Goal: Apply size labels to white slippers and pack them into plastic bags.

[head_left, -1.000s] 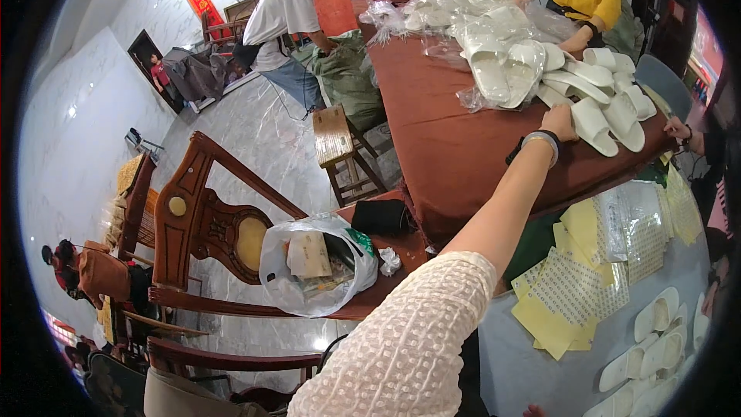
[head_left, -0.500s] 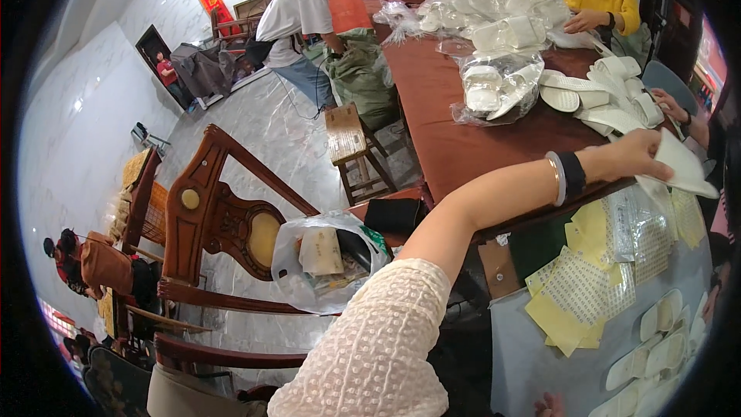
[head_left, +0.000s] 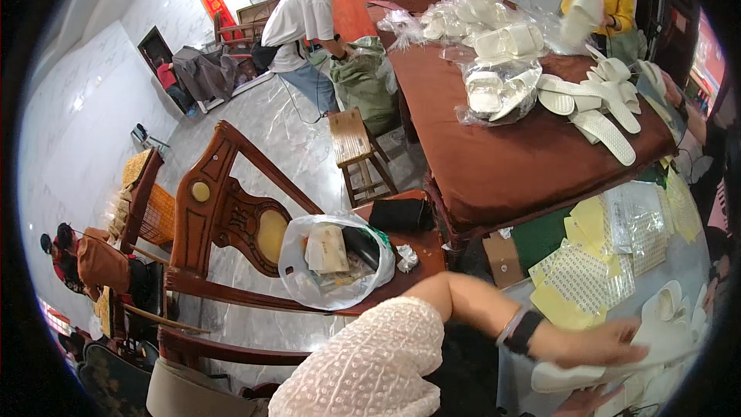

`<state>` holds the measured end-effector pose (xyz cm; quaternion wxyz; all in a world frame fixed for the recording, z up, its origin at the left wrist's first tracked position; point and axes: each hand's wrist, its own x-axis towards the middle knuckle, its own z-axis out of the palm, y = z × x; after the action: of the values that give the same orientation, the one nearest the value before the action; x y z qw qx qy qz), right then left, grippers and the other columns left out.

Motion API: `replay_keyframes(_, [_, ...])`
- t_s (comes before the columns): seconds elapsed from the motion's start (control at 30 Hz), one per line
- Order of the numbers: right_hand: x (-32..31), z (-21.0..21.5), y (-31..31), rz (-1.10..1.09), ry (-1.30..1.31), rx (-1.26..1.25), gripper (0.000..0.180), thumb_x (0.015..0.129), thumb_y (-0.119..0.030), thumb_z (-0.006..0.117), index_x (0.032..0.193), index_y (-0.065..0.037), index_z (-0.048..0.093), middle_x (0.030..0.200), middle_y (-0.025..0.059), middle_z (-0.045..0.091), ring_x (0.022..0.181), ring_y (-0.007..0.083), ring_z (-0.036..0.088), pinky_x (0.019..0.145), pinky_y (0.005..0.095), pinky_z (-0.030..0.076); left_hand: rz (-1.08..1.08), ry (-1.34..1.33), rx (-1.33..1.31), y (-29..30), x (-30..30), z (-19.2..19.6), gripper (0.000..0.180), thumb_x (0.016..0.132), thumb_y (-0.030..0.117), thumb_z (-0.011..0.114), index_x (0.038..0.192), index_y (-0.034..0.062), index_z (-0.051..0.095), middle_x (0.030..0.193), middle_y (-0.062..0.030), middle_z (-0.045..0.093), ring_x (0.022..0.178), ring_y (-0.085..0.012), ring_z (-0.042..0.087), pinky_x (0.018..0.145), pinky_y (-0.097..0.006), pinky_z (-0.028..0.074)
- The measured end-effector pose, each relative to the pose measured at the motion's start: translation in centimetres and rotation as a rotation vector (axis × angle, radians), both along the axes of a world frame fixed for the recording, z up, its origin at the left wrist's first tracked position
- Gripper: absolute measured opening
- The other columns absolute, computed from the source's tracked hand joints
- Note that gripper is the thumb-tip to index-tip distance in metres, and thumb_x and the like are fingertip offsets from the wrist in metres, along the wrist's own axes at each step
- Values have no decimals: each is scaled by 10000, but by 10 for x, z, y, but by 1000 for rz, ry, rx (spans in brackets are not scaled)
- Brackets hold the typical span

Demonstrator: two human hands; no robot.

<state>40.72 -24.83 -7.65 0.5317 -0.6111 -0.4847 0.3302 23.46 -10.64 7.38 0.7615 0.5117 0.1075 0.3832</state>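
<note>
Now the left hand (head_left: 594,344) is lying flat, fingers stretched out, on a white slipper (head_left: 587,374) lying sideways just under it. The right hand (head_left: 579,400) is peeking below, fingers hidden.

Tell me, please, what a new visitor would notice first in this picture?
Probably the heap of white slippers, loose and in clear bags, on the brown table at upper right. Next, the left hand at lower right, resting on a white slipper. A carved wooden chair holding a plastic bag fills the middle.
</note>
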Motion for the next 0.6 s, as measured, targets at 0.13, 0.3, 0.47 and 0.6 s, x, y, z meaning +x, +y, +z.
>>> replay_keyframes(0.13, [7,-16,-7,-67,-53,18,514,954,-169,435,1368,75,253,1353,239,376,1159,326,465,1005,393,349,64,-18,13,-49,37,-33,328,868,302,574,831,21,410,729,-25,451,664,-107,400,565,-291,364])
replay_keyframes(0.3, [21,-30,-20,-178,-139,35,522,949,-168,444,1370,75,252,1363,243,364,1165,332,459,1010,397,344,143,383,224,-70,74,-79,405,907,255,559,1212,-5,497,954,-212,566,888,-259,539,822,-406,421])
replay_keyframes(0.47, [38,-40,-30,-310,-234,51,530,944,-167,452,1372,74,251,1372,247,351,1171,338,454,1015,400,338,46,330,452,-63,90,-175,202,777,88,566,958,5,535,914,-169,556,842,-262,546,739,-354,434])
replay_keyframes(0.6, [38,-39,-46,-410,-299,52,537,940,-166,459,1373,74,250,1379,250,341,1177,343,449,1019,403,334,539,916,1025,-40,52,-206,588,706,226,663,1213,8,458,1352,-173,398,1235,-268,388,984,-393,344])
